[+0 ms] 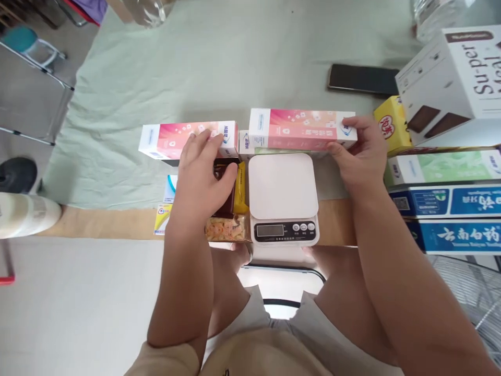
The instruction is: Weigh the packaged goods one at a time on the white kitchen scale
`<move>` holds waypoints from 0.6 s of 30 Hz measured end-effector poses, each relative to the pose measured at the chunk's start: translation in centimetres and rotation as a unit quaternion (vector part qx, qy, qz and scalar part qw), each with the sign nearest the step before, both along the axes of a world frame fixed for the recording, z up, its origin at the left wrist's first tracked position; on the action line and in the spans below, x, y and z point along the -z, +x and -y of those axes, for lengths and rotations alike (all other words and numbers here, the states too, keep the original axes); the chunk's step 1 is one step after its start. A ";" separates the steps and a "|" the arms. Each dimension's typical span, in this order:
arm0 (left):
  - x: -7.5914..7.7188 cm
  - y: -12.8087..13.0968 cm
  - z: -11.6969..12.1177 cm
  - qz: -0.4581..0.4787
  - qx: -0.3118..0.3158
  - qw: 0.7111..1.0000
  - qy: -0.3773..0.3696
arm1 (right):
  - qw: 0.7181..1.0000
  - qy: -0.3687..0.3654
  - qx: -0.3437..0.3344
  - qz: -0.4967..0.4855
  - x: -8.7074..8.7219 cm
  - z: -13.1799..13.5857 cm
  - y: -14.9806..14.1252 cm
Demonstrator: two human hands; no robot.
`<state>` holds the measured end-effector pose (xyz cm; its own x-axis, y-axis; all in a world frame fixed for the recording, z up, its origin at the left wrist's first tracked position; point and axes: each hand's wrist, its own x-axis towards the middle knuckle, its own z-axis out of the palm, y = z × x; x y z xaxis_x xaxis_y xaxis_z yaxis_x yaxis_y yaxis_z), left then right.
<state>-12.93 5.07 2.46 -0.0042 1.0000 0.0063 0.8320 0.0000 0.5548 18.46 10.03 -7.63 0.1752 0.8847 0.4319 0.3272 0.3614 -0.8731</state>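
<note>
My right hand (pixel 362 151) grips the right end of a pink and white toothpaste box (pixel 297 124), thumb on the near side and fingers over the top. This box lies just beyond a white kitchen scale (pixel 284 185), whose display looks blank. My left hand (pixel 201 177) lies with fingers stretched out over a second pink toothpaste box (pixel 176 138), its thumb apart. Under and beside that hand are a brown wrapped snack (pixel 226 203), a yellow packet (pixel 240 188) and a clear-wrapped nutty snack bar (pixel 227 228). Another box (pixel 245 143) shows partly between the pink ones.
To the right, a large white carton (pixel 442 89), a yellow box (pixel 393 122), a green box (pixel 450 166) and blue toothpaste boxes (pixel 454 235) crowd together. A black phone (pixel 362 78) lies behind. A white bottle (pixel 27 214) stands left; small boxes (pixel 162 216) sit by my left forearm.
</note>
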 end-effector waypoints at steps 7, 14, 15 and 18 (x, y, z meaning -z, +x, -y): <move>0.5 -0.5 0.1 0.025 0.017 1.000 0.001 | 0.997 -0.059 -0.051 0.000 -0.1 0.1 -0.6; 1.1 -0.4 0.3 0.056 0.013 0.998 0.015 | 0.997 -0.047 -0.056 0.021 -0.1 0.3 -1.0; 1.1 -0.3 0.2 0.059 0.010 0.998 0.016 | 0.997 -0.043 -0.052 0.024 0.0 0.3 -1.1; 0.7 0.1 0.1 0.050 0.002 0.999 0.000 | 0.998 -0.031 -0.040 0.026 0.0 0.3 -1.2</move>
<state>-12.85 4.93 1.72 -0.0013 1.0000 0.0064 0.7725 -0.0031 0.6350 17.23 9.76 -7.68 0.0820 0.9206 0.3817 0.3440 0.3333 -0.8778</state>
